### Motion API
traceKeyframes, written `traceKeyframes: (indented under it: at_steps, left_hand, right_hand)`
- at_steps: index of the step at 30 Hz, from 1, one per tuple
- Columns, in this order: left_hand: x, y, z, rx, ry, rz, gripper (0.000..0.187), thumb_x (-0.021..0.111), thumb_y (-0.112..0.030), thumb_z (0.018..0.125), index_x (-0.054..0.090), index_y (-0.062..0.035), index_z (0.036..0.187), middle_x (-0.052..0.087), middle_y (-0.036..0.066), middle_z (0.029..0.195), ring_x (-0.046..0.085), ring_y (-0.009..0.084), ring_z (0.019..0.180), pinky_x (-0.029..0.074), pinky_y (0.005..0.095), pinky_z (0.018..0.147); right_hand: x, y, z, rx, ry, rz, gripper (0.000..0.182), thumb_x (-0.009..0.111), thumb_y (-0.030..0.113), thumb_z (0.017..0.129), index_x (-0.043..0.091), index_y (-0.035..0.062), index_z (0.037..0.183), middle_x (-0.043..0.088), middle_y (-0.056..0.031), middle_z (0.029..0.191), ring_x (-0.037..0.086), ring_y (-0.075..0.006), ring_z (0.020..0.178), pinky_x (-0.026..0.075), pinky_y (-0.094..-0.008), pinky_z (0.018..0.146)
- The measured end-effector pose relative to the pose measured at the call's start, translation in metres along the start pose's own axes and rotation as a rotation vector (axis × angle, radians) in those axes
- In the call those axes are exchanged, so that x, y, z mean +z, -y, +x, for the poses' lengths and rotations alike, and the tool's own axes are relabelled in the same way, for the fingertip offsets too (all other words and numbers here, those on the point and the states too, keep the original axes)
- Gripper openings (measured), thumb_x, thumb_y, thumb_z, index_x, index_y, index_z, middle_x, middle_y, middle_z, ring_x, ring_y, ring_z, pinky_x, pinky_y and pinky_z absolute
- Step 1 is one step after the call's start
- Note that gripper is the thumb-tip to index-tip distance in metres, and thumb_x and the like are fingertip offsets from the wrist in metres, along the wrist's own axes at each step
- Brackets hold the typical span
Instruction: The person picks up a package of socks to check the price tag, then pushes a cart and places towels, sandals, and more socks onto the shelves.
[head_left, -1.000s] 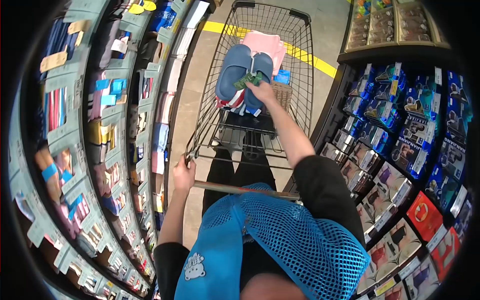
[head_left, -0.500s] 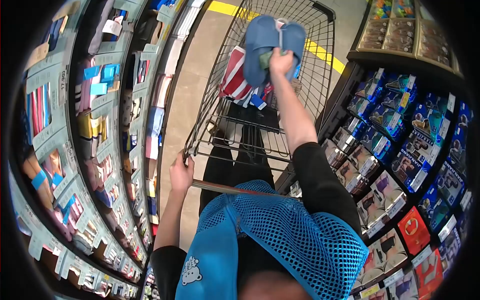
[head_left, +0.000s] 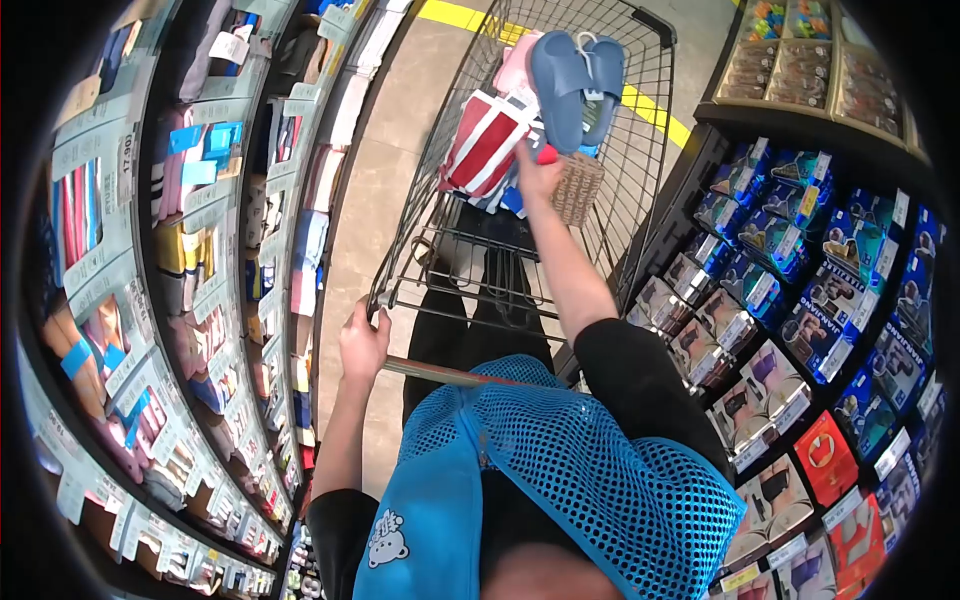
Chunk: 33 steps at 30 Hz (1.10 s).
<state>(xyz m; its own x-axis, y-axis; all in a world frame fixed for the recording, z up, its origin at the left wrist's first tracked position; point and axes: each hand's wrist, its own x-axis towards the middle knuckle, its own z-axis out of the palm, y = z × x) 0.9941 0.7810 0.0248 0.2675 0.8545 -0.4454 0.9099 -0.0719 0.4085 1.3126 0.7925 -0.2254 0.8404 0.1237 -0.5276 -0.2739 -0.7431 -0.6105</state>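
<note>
The blue slippers lie in the far part of my wire cart, side by side, their long axis running away from me, roughly along the cart; I can't tell which end is the toe. My right hand reaches into the basket just below them, fingers at the right edge of the red-and-white striped bag, near something small and red; I can't tell whether they grip anything. My left hand is curled closed on the cart's near left corner. Pink cloth sits beyond the bag, and a brown patterned box sits right of my hand. The cart stands on a tiled floor with a yellow line, between packed left shelves and right shelves of boxes. Bare wire shows right of the slippers, up to the cart's right rim; a strip of floor lies along its left side, while its right side stands close to the shelves.
</note>
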Motion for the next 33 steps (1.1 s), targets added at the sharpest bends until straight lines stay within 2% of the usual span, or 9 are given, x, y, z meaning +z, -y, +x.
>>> traceKeyframes:
  at_steps: [1,6,11,14,16,24,26,29,33]
  left_hand:
    - [0.002,0.004,0.0,-0.054,0.035,0.003,0.03,0.057,-0.018,0.083,0.053,-0.0061,0.111,0.065,0.019,0.09,0.063,0.036,0.075,0.05,0.0419,0.067]
    - [0.002,0.0,0.001,0.038,0.003,0.024,0.027,0.057,-0.015,0.083,0.053,-0.0024,0.106,0.064,0.019,0.082,0.061,0.0347,0.065,0.049,0.0421,0.06]
    - [0.005,0.002,0.001,-0.043,0.025,0.075,0.026,0.058,-0.018,0.084,0.053,-0.003,0.104,0.064,0.019,0.083,0.062,0.0337,0.066,0.049,0.0423,0.061]
    - [0.005,0.0,0.004,-0.025,0.006,0.049,0.025,0.058,-0.018,0.084,0.054,-0.0032,0.104,0.064,0.019,0.084,0.063,0.0344,0.07,0.049,0.0419,0.064]
    - [0.003,0.001,0.001,-0.043,0.014,0.052,0.025,0.058,-0.018,0.084,0.054,-0.004,0.104,0.065,0.019,0.086,0.063,0.0356,0.075,0.049,0.0412,0.067]
    - [0.002,0.002,0.004,-0.097,0.023,0.088,0.021,0.057,-0.018,0.084,0.055,-0.0044,0.1,0.064,0.02,0.086,0.063,0.0376,0.077,0.05,0.0429,0.065]
    - [0.005,0.01,0.004,-0.019,-0.027,0.006,0.024,0.057,-0.019,0.084,0.054,-0.005,0.104,0.064,0.021,0.088,0.062,0.0388,0.079,0.049,0.0442,0.067]
    - [-0.002,-0.002,0.005,-0.046,-0.03,0.108,0.028,0.055,-0.023,0.085,0.054,-0.0045,0.105,0.063,0.022,0.084,0.061,0.0405,0.078,0.049,0.0465,0.07]
    - [0.007,0.014,0.009,0.145,-0.18,0.074,0.053,0.06,-0.028,0.078,0.045,-0.0092,0.125,0.05,0.019,0.121,0.048,0.0348,0.112,0.04,0.044,0.092]
  right_hand:
    - [0.005,-0.007,-0.008,0.147,0.191,-0.087,0.118,0.07,0.066,0.056,0.022,-0.0057,0.136,0.026,-0.0278,0.14,0.025,-0.0362,0.132,0.024,-0.0427,0.107]
    - [0.03,0.005,-0.043,0.226,0.125,-0.313,0.127,0.067,0.071,0.054,0.009,-0.0027,0.141,0.009,-0.0208,0.147,0.015,-0.0345,0.136,0.017,-0.0419,0.11]
    - [0.04,0.025,-0.055,0.189,-0.008,-0.287,0.107,0.077,0.052,0.055,0.027,-0.0067,0.13,0.046,-0.0258,0.123,0.043,-0.0364,0.118,0.033,-0.0435,0.099]
    - [0.034,0.044,-0.057,0.134,0.208,-0.328,0.091,0.077,0.046,0.058,0.036,-0.0052,0.121,0.05,-0.0231,0.117,0.046,-0.0358,0.113,0.035,-0.0441,0.096]
    - [0.045,0.051,-0.07,-0.027,0.005,-0.449,0.078,0.078,0.041,0.059,0.04,-0.0008,0.114,0.052,-0.0202,0.112,0.052,-0.0348,0.106,0.04,-0.0449,0.092]
    - [-0.016,0.056,-0.056,-0.041,0.246,-0.212,0.062,0.074,0.025,0.064,0.043,-0.0004,0.111,0.06,-0.0217,0.1,0.06,-0.0361,0.095,0.047,-0.0439,0.082]
    - [-0.031,0.032,-0.038,-0.233,0.342,0.22,0.057,0.073,0.017,0.064,0.046,-0.0008,0.111,0.061,-0.0164,0.1,0.061,-0.0285,0.091,0.047,-0.0385,0.081]
    - [-0.092,0.059,-0.047,-0.055,0.547,0.632,0.055,0.071,0.01,0.065,0.047,0.0001,0.114,0.06,-0.0115,0.103,0.059,-0.0223,0.094,0.046,-0.0341,0.084]
    - [-0.165,0.088,-0.071,0.111,0.711,0.729,0.052,0.064,0.017,0.073,0.046,0.0013,0.119,0.059,-0.0116,0.107,0.057,-0.025,0.1,0.046,-0.0362,0.088]
